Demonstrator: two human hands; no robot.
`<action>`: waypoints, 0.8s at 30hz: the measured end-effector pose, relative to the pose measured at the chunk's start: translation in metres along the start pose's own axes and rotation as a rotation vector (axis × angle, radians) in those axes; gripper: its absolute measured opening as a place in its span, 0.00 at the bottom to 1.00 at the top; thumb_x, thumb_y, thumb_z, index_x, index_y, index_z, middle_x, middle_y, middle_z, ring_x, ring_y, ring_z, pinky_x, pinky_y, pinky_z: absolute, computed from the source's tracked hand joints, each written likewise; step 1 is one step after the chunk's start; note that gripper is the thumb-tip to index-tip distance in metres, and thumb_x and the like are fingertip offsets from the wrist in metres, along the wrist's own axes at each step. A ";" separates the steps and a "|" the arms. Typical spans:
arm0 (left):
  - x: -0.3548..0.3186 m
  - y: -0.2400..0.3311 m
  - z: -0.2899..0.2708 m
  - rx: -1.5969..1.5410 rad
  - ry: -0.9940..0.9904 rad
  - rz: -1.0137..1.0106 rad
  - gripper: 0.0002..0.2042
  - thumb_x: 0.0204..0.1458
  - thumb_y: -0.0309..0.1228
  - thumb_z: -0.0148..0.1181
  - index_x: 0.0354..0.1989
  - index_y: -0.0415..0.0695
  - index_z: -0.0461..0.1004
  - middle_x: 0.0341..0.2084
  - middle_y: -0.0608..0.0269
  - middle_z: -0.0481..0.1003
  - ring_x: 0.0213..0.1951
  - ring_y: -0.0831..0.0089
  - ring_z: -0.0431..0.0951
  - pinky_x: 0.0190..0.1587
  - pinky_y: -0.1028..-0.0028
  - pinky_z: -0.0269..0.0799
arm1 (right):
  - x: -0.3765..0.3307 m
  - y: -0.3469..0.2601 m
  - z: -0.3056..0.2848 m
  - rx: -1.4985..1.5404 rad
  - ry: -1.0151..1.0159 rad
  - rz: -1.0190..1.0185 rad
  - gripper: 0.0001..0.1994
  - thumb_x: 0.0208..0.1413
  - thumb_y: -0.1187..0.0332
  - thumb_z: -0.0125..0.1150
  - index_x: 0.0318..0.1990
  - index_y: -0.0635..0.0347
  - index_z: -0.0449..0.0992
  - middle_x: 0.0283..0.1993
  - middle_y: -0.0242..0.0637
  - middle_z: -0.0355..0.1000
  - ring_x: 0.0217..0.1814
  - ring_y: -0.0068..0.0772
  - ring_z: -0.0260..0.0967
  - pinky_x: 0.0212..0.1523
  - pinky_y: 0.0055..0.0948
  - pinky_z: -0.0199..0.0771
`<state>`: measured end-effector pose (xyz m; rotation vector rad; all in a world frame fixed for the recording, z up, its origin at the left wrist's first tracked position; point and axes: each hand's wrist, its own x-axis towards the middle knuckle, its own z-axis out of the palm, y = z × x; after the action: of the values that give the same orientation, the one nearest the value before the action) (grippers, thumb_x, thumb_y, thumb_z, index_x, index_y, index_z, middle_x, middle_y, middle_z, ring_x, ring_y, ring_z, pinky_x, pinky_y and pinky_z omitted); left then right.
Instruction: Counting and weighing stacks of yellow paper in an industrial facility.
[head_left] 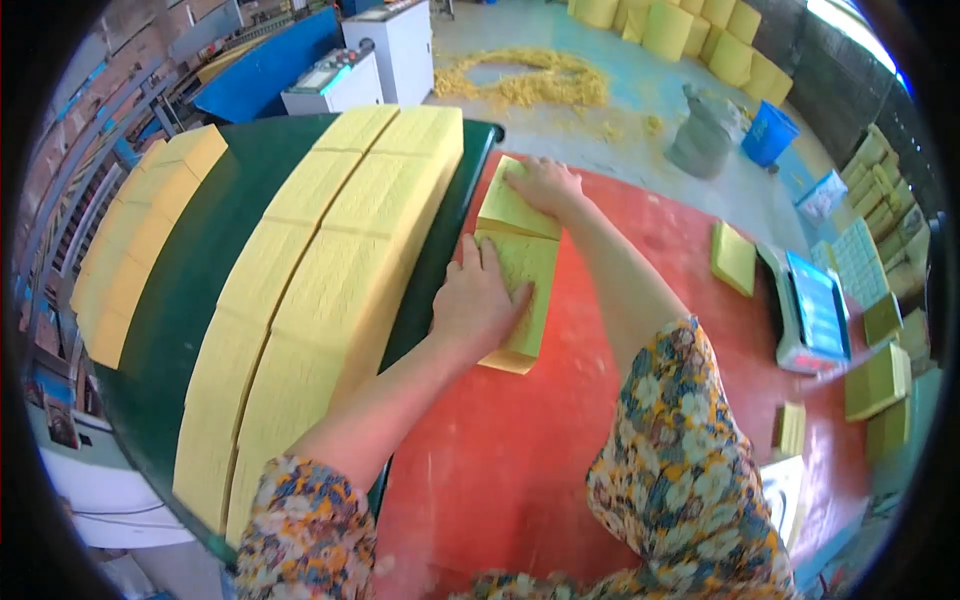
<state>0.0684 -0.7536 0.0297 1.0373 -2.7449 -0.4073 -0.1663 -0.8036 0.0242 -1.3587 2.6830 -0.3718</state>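
Red table [520, 450], flat yellow foam blocks [520, 270]

Blocks [515, 265] lie on the table [520, 450], right of the conveyor [200, 290].

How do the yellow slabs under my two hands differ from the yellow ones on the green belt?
The slabs under the left hand and right hand are two short pieces lying loose on the red table. The belt slabs sit in long touching rows on the green belt, untouched. Both are the same yellow spongy material.
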 end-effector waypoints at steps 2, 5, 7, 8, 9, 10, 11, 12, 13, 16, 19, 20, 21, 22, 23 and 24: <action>-0.049 0.010 0.003 -0.001 0.030 0.042 0.41 0.56 0.52 0.57 0.67 0.31 0.52 0.66 0.36 0.54 0.56 0.44 0.70 0.51 0.54 0.75 | -0.056 0.007 -0.009 0.010 -0.004 0.022 0.36 0.56 0.36 0.48 0.64 0.51 0.68 0.67 0.43 0.63 0.71 0.47 0.56 0.66 0.60 0.56; -0.124 0.033 -0.009 -0.025 0.019 0.078 0.42 0.55 0.52 0.57 0.67 0.31 0.51 0.67 0.36 0.54 0.56 0.43 0.70 0.50 0.54 0.76 | -0.139 0.015 -0.021 0.003 -0.023 0.053 0.34 0.58 0.37 0.46 0.62 0.52 0.69 0.65 0.43 0.65 0.70 0.47 0.58 0.65 0.60 0.58; -0.172 0.046 -0.012 -0.045 -0.031 0.076 0.42 0.55 0.52 0.58 0.68 0.32 0.51 0.67 0.36 0.53 0.56 0.42 0.69 0.50 0.54 0.76 | -0.189 0.018 -0.025 0.014 -0.022 0.023 0.33 0.58 0.37 0.48 0.61 0.53 0.70 0.63 0.44 0.65 0.68 0.48 0.59 0.63 0.60 0.59; -0.198 0.050 -0.009 -0.044 -0.037 0.074 0.42 0.55 0.51 0.58 0.68 0.32 0.51 0.67 0.36 0.53 0.56 0.41 0.69 0.50 0.54 0.75 | -0.212 0.018 -0.026 0.020 -0.031 0.032 0.33 0.58 0.37 0.48 0.61 0.53 0.70 0.63 0.44 0.65 0.68 0.48 0.59 0.63 0.60 0.59; -0.221 0.053 -0.009 -0.041 -0.040 0.071 0.42 0.55 0.51 0.58 0.68 0.32 0.51 0.67 0.36 0.53 0.56 0.40 0.69 0.51 0.54 0.75 | -0.235 0.016 -0.026 0.002 -0.013 -0.004 0.33 0.58 0.38 0.48 0.60 0.54 0.70 0.63 0.44 0.66 0.68 0.49 0.59 0.63 0.59 0.59; -0.245 0.057 -0.008 -0.047 -0.065 0.066 0.42 0.55 0.51 0.58 0.68 0.32 0.51 0.67 0.36 0.53 0.56 0.40 0.69 0.51 0.54 0.75 | -0.263 0.014 -0.021 -0.021 -0.009 -0.036 0.32 0.59 0.39 0.48 0.59 0.55 0.70 0.62 0.45 0.66 0.68 0.49 0.59 0.63 0.59 0.59; -0.268 0.060 -0.009 -0.056 -0.034 0.069 0.42 0.55 0.51 0.58 0.68 0.32 0.50 0.67 0.36 0.52 0.56 0.40 0.69 0.51 0.54 0.74 | -0.288 0.012 -0.019 -0.020 -0.033 -0.027 0.32 0.59 0.39 0.48 0.59 0.55 0.70 0.62 0.45 0.66 0.68 0.49 0.59 0.63 0.59 0.59; -0.291 0.062 -0.010 -0.066 -0.001 0.071 0.42 0.55 0.50 0.58 0.69 0.32 0.50 0.68 0.36 0.52 0.56 0.40 0.68 0.52 0.54 0.74 | -0.310 0.008 -0.018 -0.017 -0.017 -0.057 0.32 0.59 0.39 0.48 0.59 0.56 0.70 0.61 0.45 0.67 0.67 0.49 0.60 0.62 0.58 0.60; -0.311 0.068 -0.011 -0.069 -0.010 0.071 0.42 0.55 0.50 0.58 0.69 0.32 0.50 0.68 0.36 0.52 0.56 0.40 0.68 0.52 0.54 0.74 | -0.327 0.008 -0.019 -0.015 0.013 -0.090 0.32 0.60 0.39 0.48 0.58 0.57 0.71 0.60 0.45 0.68 0.67 0.48 0.60 0.62 0.56 0.61; -0.377 0.083 -0.011 -0.039 -0.045 0.060 0.42 0.55 0.50 0.58 0.68 0.32 0.51 0.68 0.36 0.51 0.56 0.40 0.68 0.53 0.53 0.73 | -0.390 0.007 -0.016 -0.037 0.064 -0.107 0.32 0.60 0.40 0.48 0.57 0.58 0.70 0.59 0.44 0.68 0.65 0.47 0.61 0.61 0.54 0.61; -0.430 0.092 -0.015 -0.053 -0.006 0.057 0.41 0.55 0.49 0.59 0.68 0.31 0.52 0.68 0.36 0.52 0.56 0.40 0.69 0.52 0.53 0.73 | -0.446 0.000 -0.018 -0.001 0.020 -0.071 0.31 0.60 0.40 0.48 0.57 0.59 0.70 0.60 0.44 0.68 0.65 0.47 0.61 0.60 0.54 0.61; -0.444 0.096 -0.016 -0.082 -0.017 0.047 0.41 0.55 0.48 0.59 0.68 0.31 0.52 0.68 0.37 0.52 0.56 0.40 0.68 0.52 0.53 0.73 | -0.460 0.001 -0.016 0.002 0.021 -0.059 0.31 0.60 0.40 0.48 0.57 0.59 0.70 0.60 0.44 0.68 0.65 0.47 0.61 0.60 0.54 0.61; -0.455 0.099 -0.016 -0.110 -0.029 0.039 0.40 0.55 0.48 0.59 0.67 0.31 0.53 0.67 0.37 0.53 0.57 0.40 0.68 0.52 0.53 0.73 | -0.474 0.002 -0.015 0.002 0.029 -0.063 0.32 0.60 0.40 0.48 0.58 0.59 0.70 0.60 0.44 0.68 0.65 0.47 0.61 0.60 0.54 0.61; -0.463 0.102 -0.017 -0.108 -0.032 0.057 0.40 0.55 0.48 0.59 0.67 0.31 0.53 0.67 0.37 0.53 0.57 0.40 0.68 0.52 0.53 0.73 | -0.485 0.004 -0.017 0.000 0.045 -0.064 0.32 0.60 0.40 0.48 0.58 0.59 0.70 0.59 0.44 0.68 0.65 0.47 0.61 0.60 0.55 0.61; -0.468 0.104 -0.018 -0.120 -0.021 0.061 0.40 0.55 0.47 0.60 0.67 0.31 0.53 0.67 0.36 0.53 0.58 0.40 0.67 0.53 0.53 0.72 | -0.491 0.007 -0.016 0.002 0.055 -0.046 0.32 0.60 0.40 0.48 0.58 0.59 0.70 0.59 0.44 0.68 0.65 0.47 0.61 0.60 0.55 0.61; -0.474 0.107 -0.018 -0.133 -0.013 0.066 0.40 0.55 0.47 0.60 0.67 0.31 0.53 0.67 0.36 0.53 0.59 0.39 0.66 0.54 0.53 0.72 | -0.496 0.011 -0.016 0.004 0.067 -0.051 0.31 0.60 0.41 0.49 0.58 0.58 0.69 0.59 0.44 0.68 0.65 0.46 0.61 0.60 0.55 0.61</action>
<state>0.3577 -0.3638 0.0472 0.9124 -2.7119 -0.5787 0.1160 -0.3960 0.0310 -1.4413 2.7030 -0.4351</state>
